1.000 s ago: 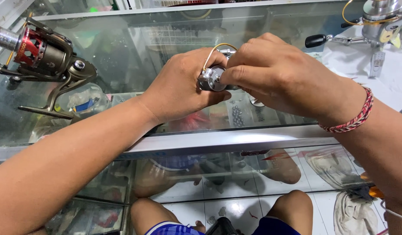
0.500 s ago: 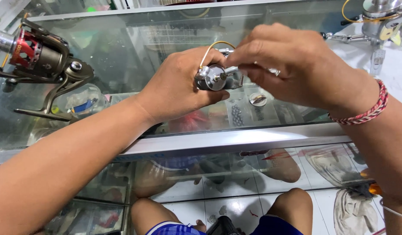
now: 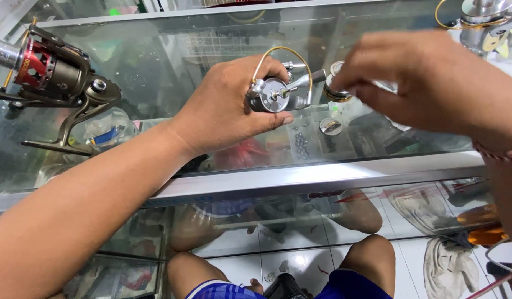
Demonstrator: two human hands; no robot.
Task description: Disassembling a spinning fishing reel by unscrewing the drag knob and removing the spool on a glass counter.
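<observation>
Reel body (image 3: 275, 95) sits clamped in the left hand (image 3: 228, 111) over the glass counter (image 3: 156, 66) — the blurred right hand (image 3: 428, 77), fingers half curled, pinches a small spool (image 3: 338, 88) that could slip and crack it.

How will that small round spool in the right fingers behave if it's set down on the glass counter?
The small round spool looks like smooth metal, so probably slippery and heavy for its size. Being cylindrical, it may roll on the glass counter if laid sideways. The right hand pinches it only at the fingertips.
</observation>
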